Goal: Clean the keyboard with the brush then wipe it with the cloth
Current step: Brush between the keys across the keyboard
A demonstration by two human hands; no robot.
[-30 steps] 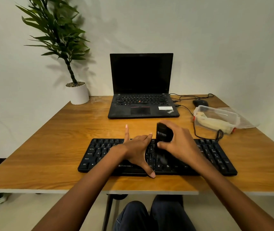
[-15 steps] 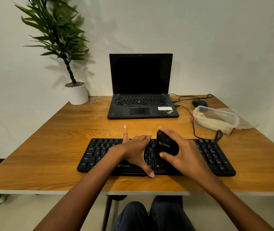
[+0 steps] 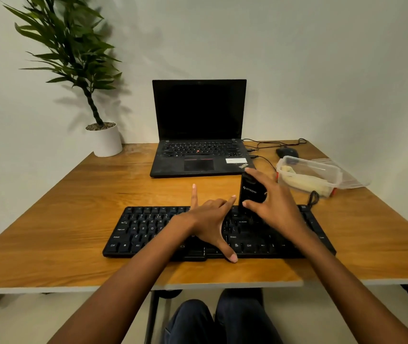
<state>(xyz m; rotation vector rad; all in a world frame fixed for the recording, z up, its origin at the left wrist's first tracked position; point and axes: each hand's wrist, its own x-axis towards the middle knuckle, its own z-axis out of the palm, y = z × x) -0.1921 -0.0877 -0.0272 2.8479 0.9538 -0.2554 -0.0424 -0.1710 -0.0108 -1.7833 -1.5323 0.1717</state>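
A black keyboard (image 3: 148, 227) lies across the front of the wooden desk (image 3: 74, 194). My left hand (image 3: 210, 219) rests flat on its middle, fingers spread and straight, thumb at the near edge. My right hand (image 3: 277, 207) grips a black brush (image 3: 250, 192) by its handle, held upright over the keyboard's far edge right of centre, its bristle end down on the keys. A pale cloth (image 3: 304, 182) lies inside a clear plastic box at the right.
An open black laptop (image 3: 199, 155) stands behind the keyboard. The clear plastic box (image 3: 322, 170), its lid beside it, a black mouse (image 3: 287, 152) and cables lie at the right. A potted plant (image 3: 105, 140) stands at the back left corner.
My right hand has swept the brush from the keyboard's near rows away to its far edge and stood it more upright. My left hand has stayed in place.
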